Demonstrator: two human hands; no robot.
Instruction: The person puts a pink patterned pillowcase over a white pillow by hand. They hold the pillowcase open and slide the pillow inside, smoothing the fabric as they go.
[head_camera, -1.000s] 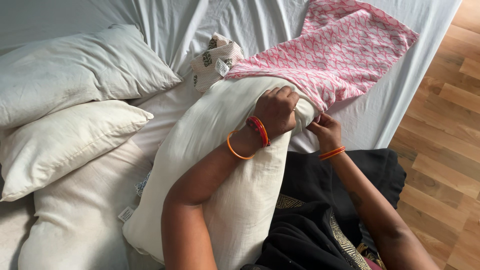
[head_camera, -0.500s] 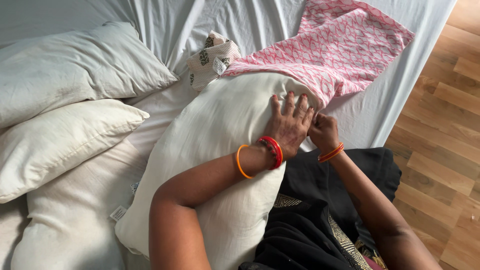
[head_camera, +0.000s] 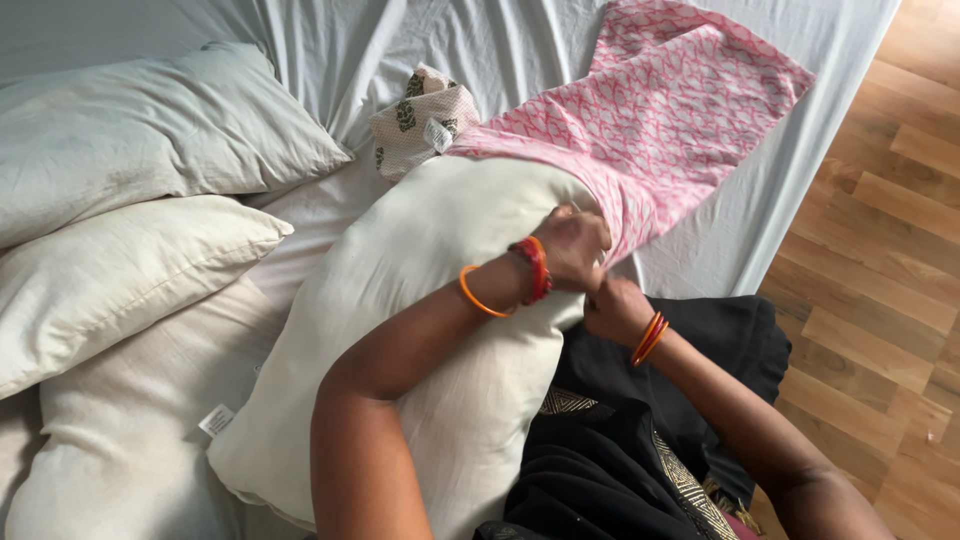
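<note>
Both hands pinch the pink pillowcase's mouth: left hand (head_camera: 572, 245) at twelve o'clock, right hand (head_camera: 612, 308) at five, pillowcase (head_camera: 660, 110) only over the cream pillow's (head_camera: 450, 300) far end; most remains bare

Two spare pillows (head_camera: 140, 200) stacked left on bed sheet (head_camera: 500, 50), leaf-print folded cloth (head_camera: 420, 120) behind, wood floor (head_camera: 880, 250) right.

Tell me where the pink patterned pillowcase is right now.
In the head view, the pink patterned pillowcase lies upper right on the white bedsheet, its open end over the cream pillow, just beyond the left hand.
</note>
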